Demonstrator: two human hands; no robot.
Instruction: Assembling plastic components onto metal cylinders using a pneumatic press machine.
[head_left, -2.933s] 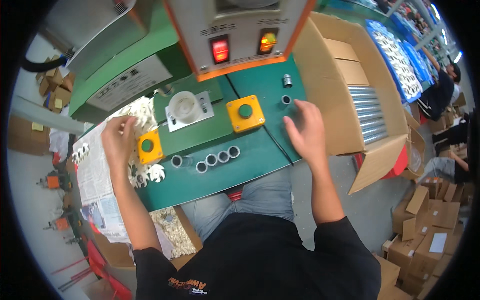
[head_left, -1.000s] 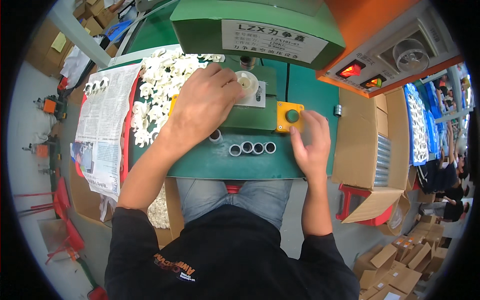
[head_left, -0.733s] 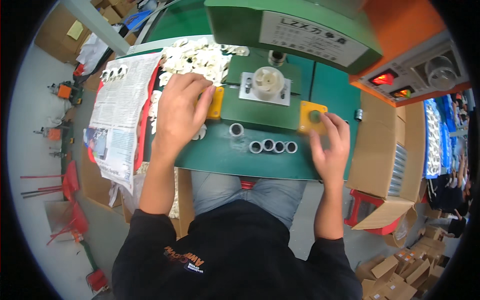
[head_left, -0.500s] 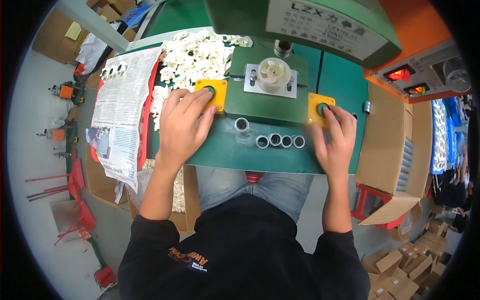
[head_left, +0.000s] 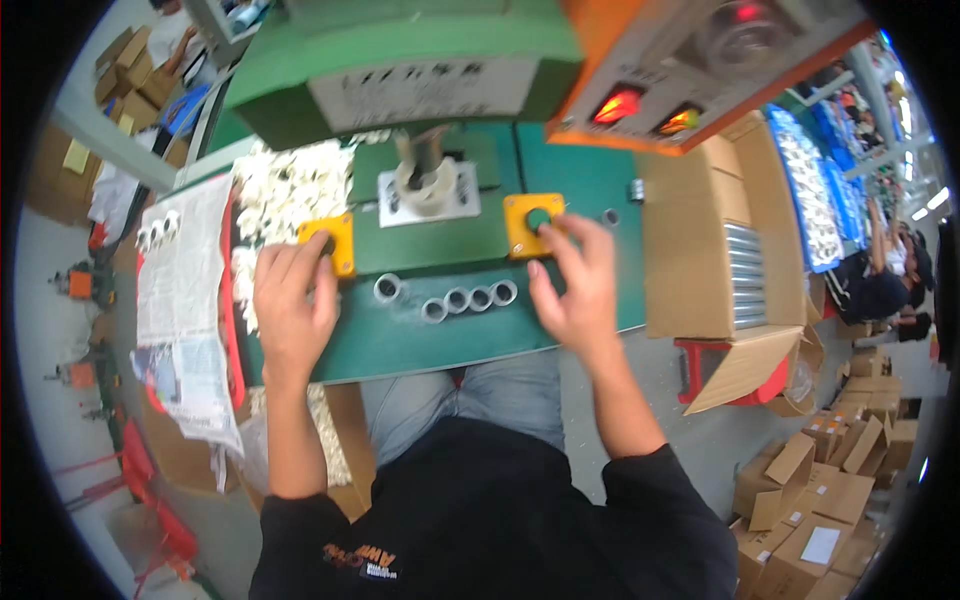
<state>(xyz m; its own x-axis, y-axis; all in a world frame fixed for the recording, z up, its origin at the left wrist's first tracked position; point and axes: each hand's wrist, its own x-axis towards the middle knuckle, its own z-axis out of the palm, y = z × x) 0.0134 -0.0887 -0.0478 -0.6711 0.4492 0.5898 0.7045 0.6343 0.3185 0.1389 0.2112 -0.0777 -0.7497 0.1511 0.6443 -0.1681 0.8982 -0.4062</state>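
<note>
My left hand [head_left: 295, 308] rests with its fingertips at the button of the left yellow button box [head_left: 342, 248]. On the other side, my right hand [head_left: 578, 290] reaches a fingertip to the green button [head_left: 538, 218] of the right yellow button box [head_left: 517, 240]. Both hands are open and hold nothing. Between the boxes, a white plastic part [head_left: 428, 195] sits on a metal plate [head_left: 462, 203] of the green press. The press's metal ram [head_left: 428, 152] is down at the part's top. Several short metal rings [head_left: 457, 299] stand in front, one apart [head_left: 387, 289].
A heap of white plastic pieces [head_left: 290, 190] lies at the left, beside a red tray [head_left: 235, 355] covered with newspaper [head_left: 185, 270]. An orange control box [head_left: 660, 90] with lit switches hangs at upper right. A cardboard box [head_left: 690, 240] with metal tubes [head_left: 743, 275] stands right.
The whole view has shifted, so the bench appears further left and lower. The ram has come down onto the white part. Both hands stay at the button boxes.
</note>
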